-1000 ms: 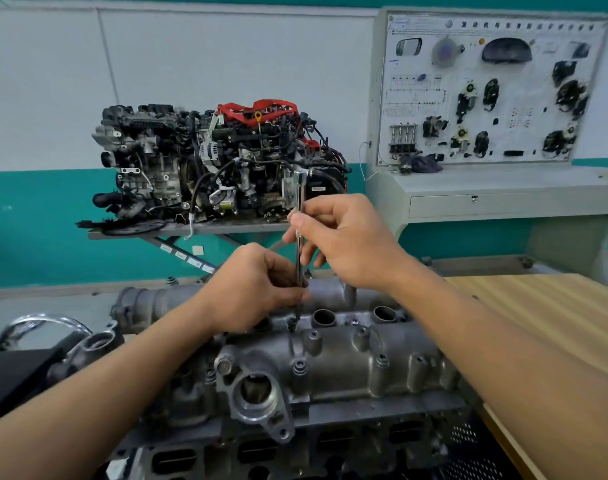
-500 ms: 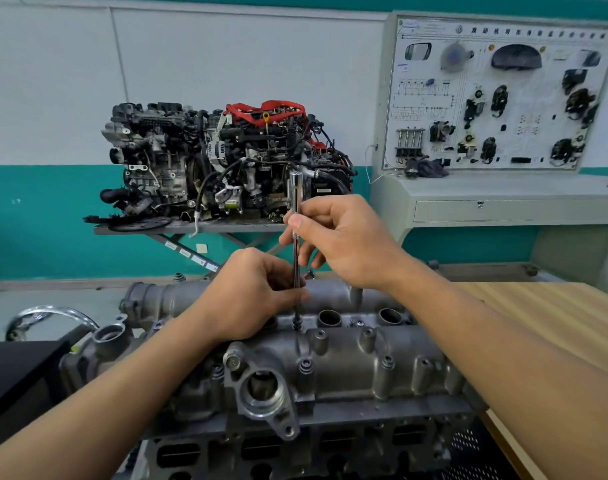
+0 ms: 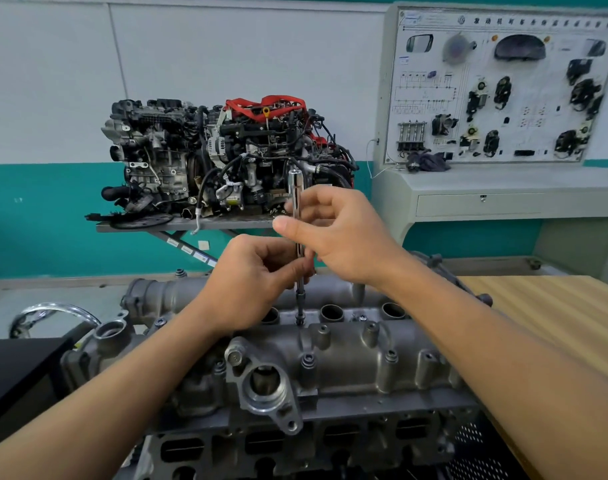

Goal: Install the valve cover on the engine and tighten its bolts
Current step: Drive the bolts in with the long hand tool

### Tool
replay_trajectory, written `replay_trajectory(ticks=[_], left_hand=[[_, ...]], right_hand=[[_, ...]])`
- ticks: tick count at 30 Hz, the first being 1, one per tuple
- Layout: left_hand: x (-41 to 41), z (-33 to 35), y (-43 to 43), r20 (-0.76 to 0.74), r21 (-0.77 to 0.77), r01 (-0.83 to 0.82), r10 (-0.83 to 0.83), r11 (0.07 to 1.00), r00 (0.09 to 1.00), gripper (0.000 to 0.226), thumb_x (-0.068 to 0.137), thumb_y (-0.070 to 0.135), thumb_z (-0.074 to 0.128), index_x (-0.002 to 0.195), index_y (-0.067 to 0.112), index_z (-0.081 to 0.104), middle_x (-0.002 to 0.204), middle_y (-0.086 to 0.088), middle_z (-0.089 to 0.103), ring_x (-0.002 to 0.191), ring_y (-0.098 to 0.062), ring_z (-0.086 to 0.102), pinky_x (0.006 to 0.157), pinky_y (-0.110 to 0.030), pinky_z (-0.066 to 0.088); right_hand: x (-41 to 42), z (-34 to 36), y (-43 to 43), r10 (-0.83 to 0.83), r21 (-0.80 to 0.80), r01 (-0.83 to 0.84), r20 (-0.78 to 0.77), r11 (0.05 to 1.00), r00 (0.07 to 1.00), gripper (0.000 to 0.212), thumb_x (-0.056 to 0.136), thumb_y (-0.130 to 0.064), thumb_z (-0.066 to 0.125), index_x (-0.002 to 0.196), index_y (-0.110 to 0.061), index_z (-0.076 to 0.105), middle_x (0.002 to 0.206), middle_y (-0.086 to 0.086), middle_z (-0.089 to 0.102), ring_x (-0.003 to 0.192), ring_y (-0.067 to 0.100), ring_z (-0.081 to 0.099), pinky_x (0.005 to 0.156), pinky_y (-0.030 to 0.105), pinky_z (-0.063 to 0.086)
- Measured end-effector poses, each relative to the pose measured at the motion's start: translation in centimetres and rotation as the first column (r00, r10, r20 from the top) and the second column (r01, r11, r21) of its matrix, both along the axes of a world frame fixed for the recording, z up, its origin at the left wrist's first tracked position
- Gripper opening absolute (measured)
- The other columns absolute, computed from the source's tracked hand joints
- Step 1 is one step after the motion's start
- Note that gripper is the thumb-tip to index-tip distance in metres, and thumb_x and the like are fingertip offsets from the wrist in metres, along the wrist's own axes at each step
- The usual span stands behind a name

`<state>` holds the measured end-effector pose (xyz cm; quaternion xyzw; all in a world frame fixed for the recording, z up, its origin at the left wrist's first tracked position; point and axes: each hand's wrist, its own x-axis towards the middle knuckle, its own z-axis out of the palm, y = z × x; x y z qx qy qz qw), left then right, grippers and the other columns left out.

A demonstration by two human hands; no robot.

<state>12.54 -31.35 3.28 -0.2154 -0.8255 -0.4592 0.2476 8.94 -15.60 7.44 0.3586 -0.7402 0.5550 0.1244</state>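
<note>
A grey cast valve cover [image 3: 344,355] lies on top of the engine block [image 3: 295,445] in front of me. A chrome extension bar [image 3: 297,209] stands upright with its tip on a bolt [image 3: 300,320] along the cover's middle row. My left hand [image 3: 250,282] pinches the lower part of the bar. My right hand [image 3: 340,233] holds the bar higher up, thumb and fingers curled round it. Other bolts [image 3: 308,361] sit in bosses along the near edge of the cover.
A second, complete engine [image 3: 219,157] stands on a lift table [image 3: 181,225] behind. A grey training console with a component board [image 3: 503,91] is at the right. A wooden bench top [image 3: 552,317] lies right of the engine, a chrome pipe [image 3: 53,311] at the left.
My view has shifted slightly, so the engine sits a little more to the right. My right fingers have shifted on the bar, which stays on the same bolt; my left hand stays put.
</note>
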Motion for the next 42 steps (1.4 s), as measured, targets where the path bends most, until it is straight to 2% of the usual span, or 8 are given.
replay_trajectory(ticks=[4, 9, 12, 16, 21, 27, 34, 42], left_hand=[[0.2, 0.0, -0.1, 0.127, -0.053, 0.126, -0.118, 0.991, 0.985, 0.019, 0.102, 0.005, 0.056, 0.107, 0.009, 0.074, 0.103, -0.001, 0.079, 0.102, -0.007, 0.073, 0.092, -0.025, 0.056], [0.0, 0.0, 0.7, -0.052, -0.038, -0.055, 0.053, 0.998, 0.997, 0.019, 0.086, 0.027, 0.079, 0.07, 0.018, 0.074, 0.058, 0.009, 0.069, 0.051, 0.002, 0.054, 0.05, -0.021, 0.045], [-0.2, 0.1, 0.4, -0.019, 0.066, -0.037, 0.039, 0.997, 0.999, 0.02, 0.087, 0.031, 0.072, 0.072, 0.018, 0.074, 0.07, 0.004, 0.077, 0.062, -0.011, 0.074, 0.06, -0.023, 0.058], [-0.2, -0.3, 0.0, 0.035, -0.116, 0.034, -0.03, 0.993, 0.999, 0.011, 0.1, 0.018, 0.062, 0.098, 0.018, 0.073, 0.09, 0.002, 0.079, 0.083, -0.011, 0.076, 0.074, -0.026, 0.059], [0.0, -0.2, 0.3, -0.021, -0.01, -0.101, 0.101, 0.995, 0.995, 0.006, 0.085, 0.026, 0.081, 0.086, 0.021, 0.076, 0.071, 0.0, 0.076, 0.062, -0.003, 0.066, 0.062, -0.029, 0.055], [0.7, -0.2, 0.3, 0.048, -0.053, 0.011, -0.009, 0.999, 0.999, 0.015, 0.1, 0.02, 0.061, 0.097, 0.013, 0.074, 0.089, 0.003, 0.079, 0.084, -0.004, 0.075, 0.079, -0.025, 0.06], [0.5, -0.1, 0.5, -0.013, -0.035, -0.15, 0.15, 0.988, 0.989, 0.008, 0.085, 0.021, 0.081, 0.079, 0.019, 0.077, 0.069, 0.004, 0.076, 0.06, -0.008, 0.069, 0.059, -0.028, 0.055], [0.6, -0.1, 0.7, 0.056, -0.198, -0.007, 0.018, 0.98, 0.998, 0.01, 0.095, 0.004, 0.066, 0.098, 0.012, 0.071, 0.088, 0.01, 0.078, 0.081, 0.007, 0.07, 0.074, -0.015, 0.052]], right_hand=[[0.3, 1.2, 1.3, 0.156, 0.156, -0.161, 0.047, 0.975, 0.987, 0.011, 0.099, -0.012, 0.056, 0.1, -0.011, 0.067, 0.089, -0.002, 0.076, 0.056, 0.011, 0.061, 0.048, 0.021, 0.048], [0.5, 0.6, 0.7, -0.138, 0.08, 0.15, -0.136, 0.985, 0.981, 0.031, 0.079, -0.028, 0.082, 0.069, -0.007, 0.062, 0.063, 0.013, 0.068, 0.049, 0.016, 0.057, 0.048, 0.028, 0.048], [0.5, 0.9, 0.6, -0.085, 0.096, 0.088, -0.032, 0.991, 0.996, 0.024, 0.083, -0.028, 0.079, 0.08, -0.01, 0.064, 0.074, 0.012, 0.073, 0.053, 0.022, 0.065, 0.048, 0.031, 0.053], [0.7, 1.4, 1.1, 0.123, 0.144, -0.134, 0.081, 0.98, 0.989, 0.009, 0.096, -0.007, 0.061, 0.093, -0.005, 0.069, 0.091, 0.008, 0.076, 0.055, 0.011, 0.062, 0.045, 0.015, 0.044], [0.2, 0.6, 0.6, -0.143, 0.095, 0.148, -0.056, 0.984, 0.988, 0.031, 0.079, -0.028, 0.082, 0.075, -0.008, 0.059, 0.065, 0.015, 0.07, 0.05, 0.018, 0.065, 0.051, 0.032, 0.052], [0.3, 0.9, 0.5, 0.085, 0.129, -0.096, 0.094, 0.987, 0.992, 0.004, 0.096, -0.012, 0.061, 0.098, -0.01, 0.064, 0.089, 0.002, 0.076, 0.055, 0.011, 0.064, 0.043, 0.019, 0.045], [0.2, 0.2, 0.1, -0.254, 0.076, 0.263, -0.107, 0.962, 0.961, 0.032, 0.074, -0.039, 0.083, 0.071, -0.02, 0.058, 0.062, -0.001, 0.068, 0.049, 0.007, 0.057, 0.053, 0.026, 0.047], [0.6, 0.5, 0.3, -0.098, 0.144, 0.112, -0.101, 0.983, 0.99, 0.027, 0.088, -0.02, 0.072, 0.071, 0.0, 0.067, 0.066, 0.014, 0.071, 0.048, 0.012, 0.059, 0.055, 0.035, 0.054]])
